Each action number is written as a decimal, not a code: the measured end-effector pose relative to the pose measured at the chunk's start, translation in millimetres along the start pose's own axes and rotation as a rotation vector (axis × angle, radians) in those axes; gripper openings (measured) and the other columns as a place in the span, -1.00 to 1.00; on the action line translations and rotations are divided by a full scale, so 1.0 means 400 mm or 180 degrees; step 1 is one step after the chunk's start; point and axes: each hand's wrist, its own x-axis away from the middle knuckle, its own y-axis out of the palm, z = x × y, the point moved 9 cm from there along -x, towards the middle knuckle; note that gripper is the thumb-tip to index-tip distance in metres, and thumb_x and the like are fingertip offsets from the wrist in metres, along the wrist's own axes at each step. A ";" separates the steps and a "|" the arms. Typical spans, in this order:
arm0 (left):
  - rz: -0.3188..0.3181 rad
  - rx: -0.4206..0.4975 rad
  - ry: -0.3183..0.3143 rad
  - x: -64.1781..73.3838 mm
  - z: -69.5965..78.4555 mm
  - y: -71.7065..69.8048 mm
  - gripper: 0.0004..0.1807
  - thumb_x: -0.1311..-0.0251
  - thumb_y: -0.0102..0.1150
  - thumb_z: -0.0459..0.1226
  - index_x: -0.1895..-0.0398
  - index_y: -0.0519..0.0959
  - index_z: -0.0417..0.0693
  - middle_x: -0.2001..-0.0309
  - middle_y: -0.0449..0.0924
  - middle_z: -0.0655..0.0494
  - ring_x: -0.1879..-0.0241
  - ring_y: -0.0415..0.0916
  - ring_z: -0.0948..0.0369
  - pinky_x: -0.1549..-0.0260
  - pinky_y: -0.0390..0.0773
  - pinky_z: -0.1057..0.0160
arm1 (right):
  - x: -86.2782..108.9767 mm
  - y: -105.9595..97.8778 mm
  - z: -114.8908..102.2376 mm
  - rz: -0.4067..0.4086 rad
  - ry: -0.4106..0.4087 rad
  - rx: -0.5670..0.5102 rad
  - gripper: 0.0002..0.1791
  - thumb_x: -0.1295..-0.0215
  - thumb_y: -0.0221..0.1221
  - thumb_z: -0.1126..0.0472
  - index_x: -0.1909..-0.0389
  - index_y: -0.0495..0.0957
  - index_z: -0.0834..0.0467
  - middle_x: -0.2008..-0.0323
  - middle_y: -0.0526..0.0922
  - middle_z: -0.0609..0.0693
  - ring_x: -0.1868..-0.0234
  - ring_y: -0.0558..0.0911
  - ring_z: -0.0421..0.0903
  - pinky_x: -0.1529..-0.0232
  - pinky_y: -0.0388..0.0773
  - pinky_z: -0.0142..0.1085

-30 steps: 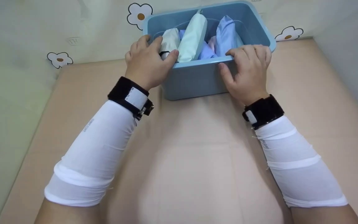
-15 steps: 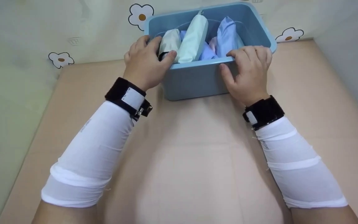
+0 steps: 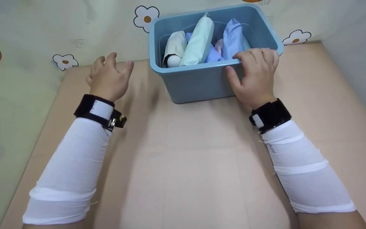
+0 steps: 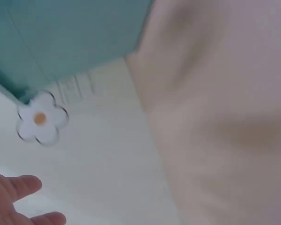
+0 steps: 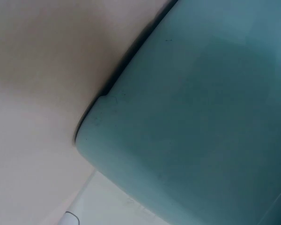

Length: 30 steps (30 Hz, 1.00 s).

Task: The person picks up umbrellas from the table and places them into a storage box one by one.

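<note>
A blue plastic bin (image 3: 199,84) stands at the back of the table, against the wall. In it lie a pale grey pouch (image 3: 175,44) with a white rounded end showing, a long mint-green pouch (image 3: 197,41) and a blue one (image 3: 233,36). More lilac and pink fabric is partly hidden beneath. My right hand (image 3: 256,76) grips the bin's front rim near the right corner, fingers over the edge and thumb outside. Left of the bin, my left hand (image 3: 109,78) hovers apart from it with fingers spread, holding nothing. Its fingertips (image 4: 28,185) also show in the left wrist view.
The table (image 3: 199,171) has a smooth beige cover. Behind it rises a pale wall covering (image 3: 106,25) with printed flowers. A grey wall (image 3: 354,54) borders the right side.
My left hand has let go of the bin's front left corner and moved left, uncovering the white rounded end. The right hand stays on the rim, and the bin stays in place.
</note>
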 end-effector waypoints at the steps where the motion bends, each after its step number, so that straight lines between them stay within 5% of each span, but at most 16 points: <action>1: -0.0053 -0.0057 -0.0081 -0.004 -0.029 0.002 0.01 -0.46 -0.35 0.41 -0.74 -0.17 0.03 -0.71 -0.36 -0.31 -0.69 -0.36 -0.29 -0.53 -0.26 -0.44 | 0.000 0.001 0.001 -0.0005 0.0002 0.0004 -0.46 -0.43 0.03 -0.19 0.03 0.65 0.21 0.14 0.61 0.19 -0.07 0.40 0.18 -0.30 0.05 0.17; 7: -0.0367 -0.0283 -0.0542 -0.017 -0.191 0.025 0.15 -0.42 -0.25 0.43 -0.72 -0.39 -0.07 -0.63 -0.62 -0.47 -0.60 -0.61 -0.47 -0.50 -0.32 -0.52 | 0.002 0.002 0.003 -0.0018 0.0016 0.0007 -0.45 -0.43 0.03 -0.20 0.03 0.65 0.20 0.15 0.61 0.19 -0.06 0.40 0.18 -0.30 0.05 0.17; 12: -0.0478 -0.0271 -0.0715 -0.019 -0.266 0.049 0.15 -0.43 -0.15 0.36 -0.71 -0.41 -0.13 -0.61 -0.59 -0.55 -0.58 -0.57 -0.55 -0.47 -0.26 -0.56 | 0.002 0.002 0.001 -0.0027 0.0010 0.0010 -0.45 -0.43 0.03 -0.20 0.03 0.65 0.20 0.14 0.61 0.19 -0.07 0.41 0.18 -0.30 0.05 0.17; 21: -0.0583 -0.0385 -0.0802 0.001 -0.312 0.092 0.07 -0.48 -0.15 0.23 -0.70 -0.36 -0.20 -0.58 -0.31 -0.62 -0.53 -0.18 -0.56 -0.36 0.13 -0.55 | 0.001 0.002 -0.002 -0.0014 -0.0001 0.0011 -0.44 -0.43 0.03 -0.20 0.02 0.65 0.21 0.14 0.61 0.20 -0.06 0.41 0.19 -0.29 0.07 0.18; 30: -0.0864 -0.0253 -0.0746 -0.006 -0.328 0.120 0.04 -0.42 -0.07 0.11 -0.68 -0.27 -0.31 -0.53 -0.14 -0.67 -0.48 -0.03 -0.54 -0.42 0.09 -0.49 | 0.000 0.001 0.001 -0.0055 0.0032 0.0031 -0.45 -0.43 0.03 -0.19 0.00 0.65 0.21 0.13 0.61 0.21 -0.08 0.42 0.18 -0.31 0.07 0.17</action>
